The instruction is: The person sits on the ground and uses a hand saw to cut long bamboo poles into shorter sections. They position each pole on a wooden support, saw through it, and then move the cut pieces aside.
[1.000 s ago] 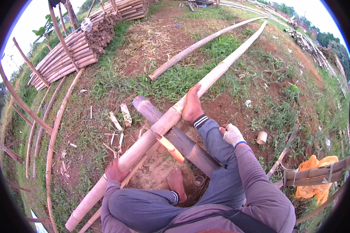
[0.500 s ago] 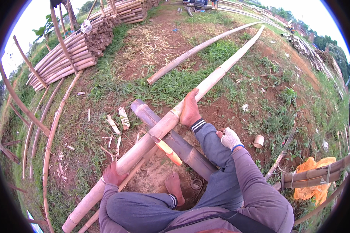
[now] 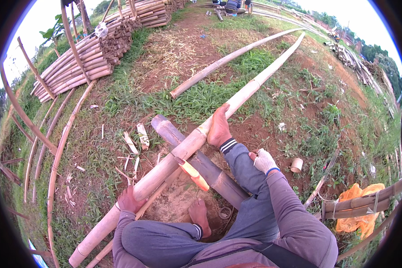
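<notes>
A long pale bamboo pole (image 3: 190, 144) slants from my lower left to the far right, lying across a darker bamboo piece (image 3: 205, 166). My left hand (image 3: 129, 199) is wrapped over its near part. My bare foot (image 3: 219, 127) presses against the pole farther along. A bladed tool with an orange-yellow handle (image 3: 194, 176) stands with its dark blade at the pole, apparently lodged in it; neither hand touches it. My right hand (image 3: 264, 161), in a white fingerless-looking glove, rests closed by my raised knee, with nothing visible in it.
Another pole (image 3: 219, 71) lies on the grass ahead. Stacked bamboo (image 3: 82, 67) stands at far left, near leaning poles. Bamboo chips (image 3: 143, 136) lie left of the work. At right are a short bamboo ring (image 3: 296, 165) and an orange net bag (image 3: 359, 219). People sit far off.
The view has shifted slightly. Both hands, the pole and the orange-handled tool keep their places relative to each other.
</notes>
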Tool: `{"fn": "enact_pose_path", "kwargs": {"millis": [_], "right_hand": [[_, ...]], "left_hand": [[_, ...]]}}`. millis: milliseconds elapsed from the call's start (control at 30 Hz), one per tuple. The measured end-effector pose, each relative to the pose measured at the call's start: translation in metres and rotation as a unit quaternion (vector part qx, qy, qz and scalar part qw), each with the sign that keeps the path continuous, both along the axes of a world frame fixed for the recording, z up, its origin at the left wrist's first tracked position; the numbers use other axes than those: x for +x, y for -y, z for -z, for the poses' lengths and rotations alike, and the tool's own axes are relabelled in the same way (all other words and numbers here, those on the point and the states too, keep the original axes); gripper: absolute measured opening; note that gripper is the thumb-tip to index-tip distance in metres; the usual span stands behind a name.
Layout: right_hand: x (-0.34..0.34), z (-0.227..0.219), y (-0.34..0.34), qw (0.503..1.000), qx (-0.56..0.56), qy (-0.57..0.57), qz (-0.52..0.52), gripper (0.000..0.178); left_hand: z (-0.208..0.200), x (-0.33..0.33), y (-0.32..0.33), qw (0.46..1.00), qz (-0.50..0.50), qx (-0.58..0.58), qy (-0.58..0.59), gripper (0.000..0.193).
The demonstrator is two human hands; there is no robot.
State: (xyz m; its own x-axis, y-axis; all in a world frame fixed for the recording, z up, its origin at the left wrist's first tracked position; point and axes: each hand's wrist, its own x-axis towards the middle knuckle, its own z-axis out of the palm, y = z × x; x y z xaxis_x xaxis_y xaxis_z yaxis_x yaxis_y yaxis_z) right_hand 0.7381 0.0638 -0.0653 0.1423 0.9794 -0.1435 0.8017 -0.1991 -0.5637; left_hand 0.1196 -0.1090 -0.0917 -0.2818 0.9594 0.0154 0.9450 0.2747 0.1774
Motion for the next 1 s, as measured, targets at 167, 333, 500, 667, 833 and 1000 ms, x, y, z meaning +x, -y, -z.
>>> {"fn": "enact_pose_path", "kwargs": {"millis": [167,333,500,667,833,1000], "right_hand": [[0.001,0.004,-0.001,1.0,0.008,0.01,-0.002,0.051],[-0.001,-0.001,0.0,1.0,0.009,0.014,-0.007,0.051],[-0.001,-0.001,-0.001,1.0,-0.004,0.019,-0.005,0.05],[-0.003,-0.004,0.002,0.999,0.001,0.031,-0.011,0.05],[0.0,-0.003,0.0,0.999,-0.02,0.013,-0.021,0.053],[-0.002,-0.007,0.0,1.0,-0.022,0.011,-0.016,0.052]], "left_hand": [[0.001,-0.003,0.0,1.0,0.002,-0.005,0.001,0.094],[0.0,-0.002,0.0,1.0,0.002,-0.002,0.004,0.093],[0.003,-0.003,0.0,1.0,0.007,0.007,0.001,0.093],[0.002,-0.001,0.0,1.0,0.013,0.015,0.006,0.093],[0.006,-0.004,0.001,1.0,0.017,0.022,0.009,0.094],[0.01,-0.006,0.0,0.999,0.018,0.03,0.01,0.095]]}}
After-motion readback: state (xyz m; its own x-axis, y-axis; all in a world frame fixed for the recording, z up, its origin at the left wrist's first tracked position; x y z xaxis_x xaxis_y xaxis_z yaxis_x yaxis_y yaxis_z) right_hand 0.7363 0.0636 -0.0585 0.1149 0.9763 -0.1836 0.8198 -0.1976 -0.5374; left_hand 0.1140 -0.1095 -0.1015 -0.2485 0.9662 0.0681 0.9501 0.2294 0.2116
